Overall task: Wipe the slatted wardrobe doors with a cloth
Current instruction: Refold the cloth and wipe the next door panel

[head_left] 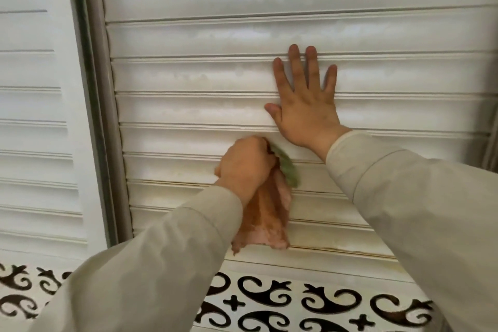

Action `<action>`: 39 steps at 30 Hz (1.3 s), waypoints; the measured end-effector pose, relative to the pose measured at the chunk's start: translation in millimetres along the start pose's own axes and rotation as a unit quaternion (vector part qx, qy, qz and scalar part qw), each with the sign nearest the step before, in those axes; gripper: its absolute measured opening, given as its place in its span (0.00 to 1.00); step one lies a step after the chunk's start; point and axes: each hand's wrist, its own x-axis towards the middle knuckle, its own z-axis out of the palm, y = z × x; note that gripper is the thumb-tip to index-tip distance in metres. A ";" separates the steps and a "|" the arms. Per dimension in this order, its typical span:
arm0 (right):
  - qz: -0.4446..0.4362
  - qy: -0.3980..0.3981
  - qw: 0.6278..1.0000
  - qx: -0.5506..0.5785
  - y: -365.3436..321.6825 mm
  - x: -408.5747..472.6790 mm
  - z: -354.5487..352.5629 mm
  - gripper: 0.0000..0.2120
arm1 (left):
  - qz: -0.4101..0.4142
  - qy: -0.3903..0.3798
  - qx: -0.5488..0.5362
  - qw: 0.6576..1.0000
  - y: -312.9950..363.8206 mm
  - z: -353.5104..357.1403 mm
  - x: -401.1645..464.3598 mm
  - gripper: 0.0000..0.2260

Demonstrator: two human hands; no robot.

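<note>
Head view: left hand (246, 166) gripping, fingers curled, a bunched cloth (269, 210) against the slatted door (188, 75); right hand (305, 105) pressing flat just above it, fingers spread wide.

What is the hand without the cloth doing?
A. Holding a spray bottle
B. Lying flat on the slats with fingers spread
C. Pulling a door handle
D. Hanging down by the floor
B: the right hand lies flat against the slatted door, fingers straight and spread, while the left hand grips the cloth lower down.
</note>
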 end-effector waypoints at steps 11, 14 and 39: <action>0.020 -0.022 1.000 0.008 -12.0 0.6 -0.8 0.36 | -0.103 0.053 0.054 0.992 -103.8 -45.4 2.2 0.06; 0.030 -0.054 0.998 0.017 -15.5 2.0 -5.4 0.37 | -0.079 0.032 0.037 0.996 -76.1 -32.8 1.0 0.07; 0.077 -0.141 0.986 0.044 62.9 -58.0 -16.2 0.43 | -0.142 0.060 -0.459 0.875 -60.6 -22.7 -7.8 0.08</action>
